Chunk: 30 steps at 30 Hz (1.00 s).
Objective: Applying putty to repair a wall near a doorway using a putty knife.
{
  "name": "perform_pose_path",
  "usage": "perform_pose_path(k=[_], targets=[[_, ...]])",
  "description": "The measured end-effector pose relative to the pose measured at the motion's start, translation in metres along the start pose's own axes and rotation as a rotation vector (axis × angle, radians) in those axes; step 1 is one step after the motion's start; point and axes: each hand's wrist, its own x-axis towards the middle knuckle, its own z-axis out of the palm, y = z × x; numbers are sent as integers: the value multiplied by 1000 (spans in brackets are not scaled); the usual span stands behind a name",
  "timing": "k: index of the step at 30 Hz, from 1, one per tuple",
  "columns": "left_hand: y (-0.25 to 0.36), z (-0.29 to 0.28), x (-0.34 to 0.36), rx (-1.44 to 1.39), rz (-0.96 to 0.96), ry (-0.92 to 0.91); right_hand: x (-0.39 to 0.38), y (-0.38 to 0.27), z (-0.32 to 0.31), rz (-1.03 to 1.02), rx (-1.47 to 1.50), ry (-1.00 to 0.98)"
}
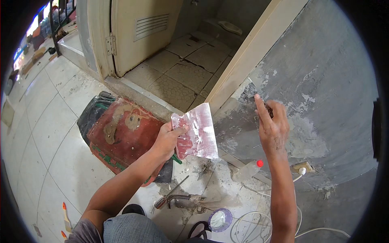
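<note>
My left hand (166, 141) is closed on a square red spreader (196, 131) smeared with white paste, held out at the middle of the view. My right hand (273, 125) is closed on a putty knife (251, 89), index finger along it, with the blade against the scuffed grey wall (330, 69) beside the cream door frame (245, 48). The knife's handle is mostly hidden by my fingers. Below my hands are a clear bottle with a red cap (247, 172) and a purple tub of white paste (220, 218).
Left of my hands lie stained red mats or sacks (117, 133). An open door (142, 36) reveals a tiled room. A screwdriver (166, 197), a hammer-like tool (182, 197), brushes (66, 216) and a looped white cable (239, 227) lie on the floor. Railings (56, 28) stand upper left.
</note>
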Motion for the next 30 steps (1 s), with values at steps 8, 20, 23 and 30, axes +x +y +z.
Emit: perform_pose_path(k=[8, 20, 23, 30], targets=[[-4, -2, 2, -19, -2, -4, -1, -2, 2, 6, -24, 1], [-7, -6, 3, -27, -20, -6, 3, -3, 3, 7, -63, -24], [-7, -6, 3, -31, -26, -13, 2, -3, 2, 5, -82, -39], [-8, -8, 2, -38, -39, -38, 3, -4, 1, 8, -81, -51]])
